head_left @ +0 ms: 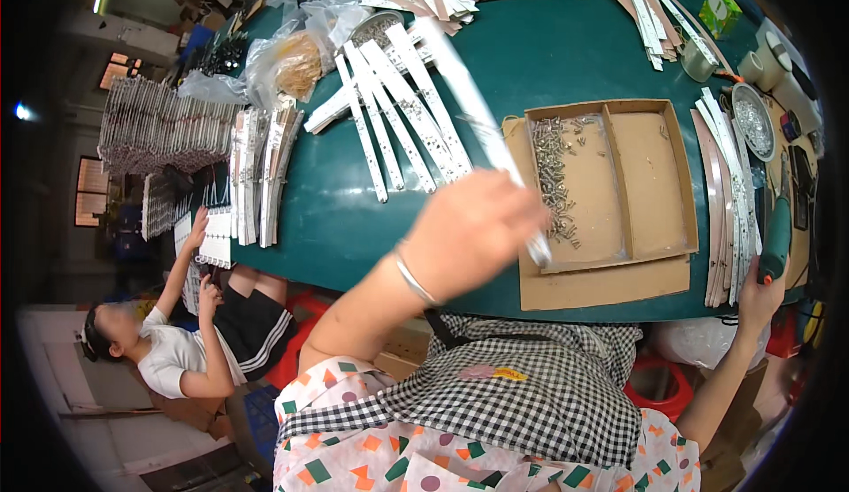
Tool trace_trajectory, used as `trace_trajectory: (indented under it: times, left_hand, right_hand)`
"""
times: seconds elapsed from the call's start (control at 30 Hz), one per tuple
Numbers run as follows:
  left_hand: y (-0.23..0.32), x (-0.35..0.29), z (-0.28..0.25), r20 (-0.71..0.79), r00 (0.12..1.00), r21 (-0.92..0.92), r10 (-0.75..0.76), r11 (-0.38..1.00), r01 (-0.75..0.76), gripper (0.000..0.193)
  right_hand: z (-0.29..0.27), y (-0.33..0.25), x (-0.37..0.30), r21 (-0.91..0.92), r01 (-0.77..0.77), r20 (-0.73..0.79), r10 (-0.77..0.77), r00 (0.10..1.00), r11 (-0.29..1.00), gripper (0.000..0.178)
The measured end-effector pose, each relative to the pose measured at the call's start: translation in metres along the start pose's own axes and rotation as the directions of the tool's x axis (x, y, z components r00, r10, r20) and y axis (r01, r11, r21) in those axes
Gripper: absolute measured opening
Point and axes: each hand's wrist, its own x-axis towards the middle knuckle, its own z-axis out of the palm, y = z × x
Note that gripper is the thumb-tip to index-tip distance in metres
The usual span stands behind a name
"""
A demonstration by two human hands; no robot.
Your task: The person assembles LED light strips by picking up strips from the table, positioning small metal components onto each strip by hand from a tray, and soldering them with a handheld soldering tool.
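Note:
My left hand (pixel 482 227), smeared by motion, is closed around a long white strip (pixel 464 85) over the middle of the table. The strip slants up and away, and its near end shows below my fingers. Left of it, several white strips with small metal fittings (pixel 407 107) lie fanned out. At the far right, my right hand (pixel 759 302) is at the table edge, against the near end of a green-handled tool (pixel 776 240) and beside a stack of white and brown strips (pixel 727 200). Its fingers are mostly hidden.
A divided cardboard box (pixel 626 187) holds small metal parts (pixel 553 178) on its left side. A bowl of clear pieces (pixel 752 121) stands at right. Strip bundles (pixel 265 174) and plastic bags (pixel 332 1) lie left. A co-worker (pixel 190 350) sits at left.

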Motion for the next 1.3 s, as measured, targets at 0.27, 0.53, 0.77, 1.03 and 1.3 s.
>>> trace_trajectory:
  times: [0.27, 0.53, 0.77, 1.03, 1.3]
  left_hand:
    - [-0.089, -0.028, 0.015, 0.026, 0.984, 0.161, -0.174, 0.973, 0.168, 0.025]
    - [-0.109, -0.010, 0.030, 0.193, 0.956, 0.107, -0.221, 0.973, 0.203, 0.026]
    - [-0.060, 0.009, 0.034, 0.166, 0.952, 0.042, -0.255, 0.967, 0.252, 0.023]
    - [-0.008, 0.044, 0.086, 0.242, 0.933, -0.084, -0.266, 0.952, 0.293, 0.011]
    - [0.003, 0.044, 0.084, 0.250, 0.950, -0.024, -0.187, 0.980, 0.199, 0.011]
  right_hand:
    - [-0.024, -0.016, -0.023, 0.162, -0.155, 0.022, 0.153, 0.988, 0.975, 0.028]
    - [-0.057, -0.136, -0.036, 0.754, -0.327, 0.198, 0.278, 0.940, 0.569, 0.069]
    - [-0.030, -0.209, -0.066, 0.706, -0.625, 0.518, 0.360, 0.776, 0.332, 0.070]
    - [0.003, -0.233, -0.075, 0.680, -0.565, 0.521, 0.235, 0.821, 0.466, 0.023]
    - [0.002, -0.219, -0.077, 0.753, -0.403, 0.405, 0.117, 0.907, 0.521, 0.028]
